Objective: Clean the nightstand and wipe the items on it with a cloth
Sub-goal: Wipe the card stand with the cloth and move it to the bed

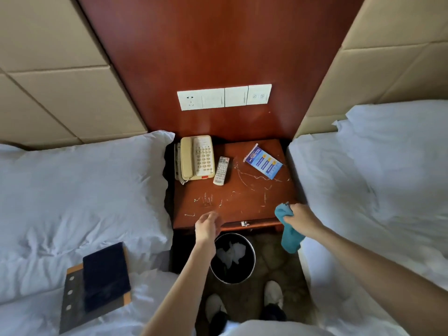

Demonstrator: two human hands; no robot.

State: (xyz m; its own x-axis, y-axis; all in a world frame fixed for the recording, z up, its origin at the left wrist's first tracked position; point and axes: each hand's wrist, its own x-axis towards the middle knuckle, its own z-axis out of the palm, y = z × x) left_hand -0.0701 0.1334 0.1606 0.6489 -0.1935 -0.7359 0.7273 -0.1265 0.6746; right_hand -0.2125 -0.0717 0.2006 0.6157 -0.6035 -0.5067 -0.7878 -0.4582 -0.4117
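The tabletop (242,197) is streaked with white marks and scraps, so wiping looks barely begun. The cloth (289,236) hangs bunched at its front right corner, with the right hand's (299,215) fingers clenched around it. The phone (197,157), remote (221,170) and blue packet (263,162) lie at the back, seemingly unwiped. The left hand (206,226) hovers at the front edge above the bin (254,257); it is blurred, so its grip is unclear. The packet's print is too small to read.
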